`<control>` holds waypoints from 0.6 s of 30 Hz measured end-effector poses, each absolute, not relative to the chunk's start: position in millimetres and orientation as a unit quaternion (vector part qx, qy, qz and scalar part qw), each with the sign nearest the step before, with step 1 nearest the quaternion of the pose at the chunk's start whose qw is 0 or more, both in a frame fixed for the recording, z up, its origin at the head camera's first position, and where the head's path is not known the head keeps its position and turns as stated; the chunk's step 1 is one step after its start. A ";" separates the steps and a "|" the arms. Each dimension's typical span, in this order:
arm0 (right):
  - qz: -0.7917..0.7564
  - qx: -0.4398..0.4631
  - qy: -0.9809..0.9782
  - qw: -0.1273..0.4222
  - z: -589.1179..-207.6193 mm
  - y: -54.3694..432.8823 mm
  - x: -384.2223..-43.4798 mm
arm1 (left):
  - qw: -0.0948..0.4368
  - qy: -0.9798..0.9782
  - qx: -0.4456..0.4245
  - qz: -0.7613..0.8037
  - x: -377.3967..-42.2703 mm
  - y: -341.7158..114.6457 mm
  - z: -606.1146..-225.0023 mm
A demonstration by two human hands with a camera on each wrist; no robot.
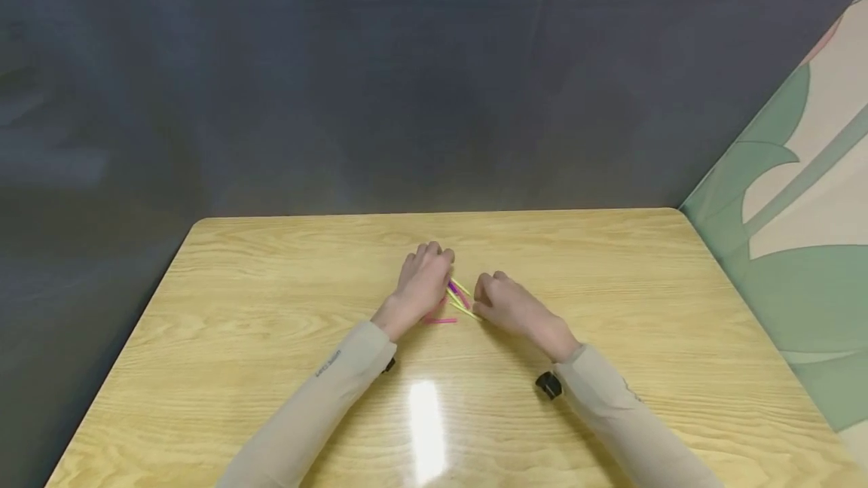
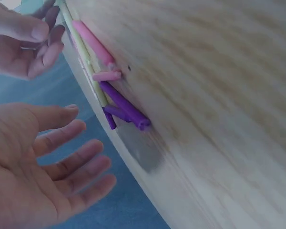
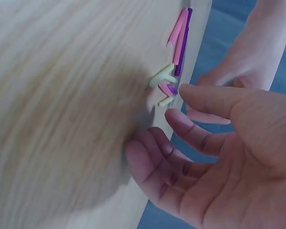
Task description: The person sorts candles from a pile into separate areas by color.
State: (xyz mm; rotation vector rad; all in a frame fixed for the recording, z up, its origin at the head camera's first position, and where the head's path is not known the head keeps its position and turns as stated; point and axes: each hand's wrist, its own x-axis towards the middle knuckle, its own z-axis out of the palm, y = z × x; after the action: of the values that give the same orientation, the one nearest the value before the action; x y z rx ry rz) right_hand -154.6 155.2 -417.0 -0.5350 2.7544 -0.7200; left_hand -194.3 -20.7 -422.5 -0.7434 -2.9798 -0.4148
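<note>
Left hand (image 1: 419,282): loosely spread, nothing held
Right hand (image 1: 513,305): half-curled, thumb apart; contact's hard to tell
Sticks (image 2: 107,75): on table (image 1: 610,269) between hands; probably light, stiff, kinda rolly, so pinch mid-length

Wood-grain table (image 1: 678,307) below, and between left hand (image 1: 423,277) and right hand (image 1: 511,303) it's all sticks: purple sticks (image 2: 126,105) just beside the left, yellow sticks (image 1: 466,311) slanting toward the right, pink sticks (image 1: 444,321) among them, one lying crosswise on the left hand's near side!
</note>
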 end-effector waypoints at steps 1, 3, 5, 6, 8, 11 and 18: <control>-0.247 -0.186 0.943 0.123 -417.4 155.4 -154.1 | 0.017 -0.961 -0.242 -0.129 -196.5 -20.3 -422.3; -0.249 -0.196 0.940 0.126 -417.6 155.0 -153.1 | 0.013 -0.961 -0.247 -0.125 -202.2 -20.8 -421.5; -0.254 -0.196 0.938 0.133 -417.8 155.3 -151.9 | 0.008 -0.959 -0.254 -0.128 -208.7 -21.6 -420.1; -0.255 -0.196 0.937 0.136 -417.7 155.6 -151.6 | 0.005 -0.956 -0.261 -0.132 -212.3 -22.5 -419.3; -0.260 -0.196 0.935 0.142 -417.3 156.3 -150.9 | -0.004 -0.948 -0.281 -0.151 -219.6 -24.7 -418.3; -0.264 -0.195 0.933 0.150 -417.8 156.2 -151.0 | -0.032 -0.931 -0.319 -0.172 -229.4 -29.7 -418.1; -0.274 -0.210 0.928 0.138 -421.7 156.0 -152.1 | -0.082 -0.912 -0.359 -0.179 -243.0 -32.9 -423.8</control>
State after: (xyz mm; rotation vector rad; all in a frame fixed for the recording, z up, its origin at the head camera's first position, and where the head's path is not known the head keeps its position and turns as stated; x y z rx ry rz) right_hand -152.1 156.0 -421.7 -0.6076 2.6856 -0.7934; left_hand -243.0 -32.9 -423.8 -1.1919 -3.0258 -0.5952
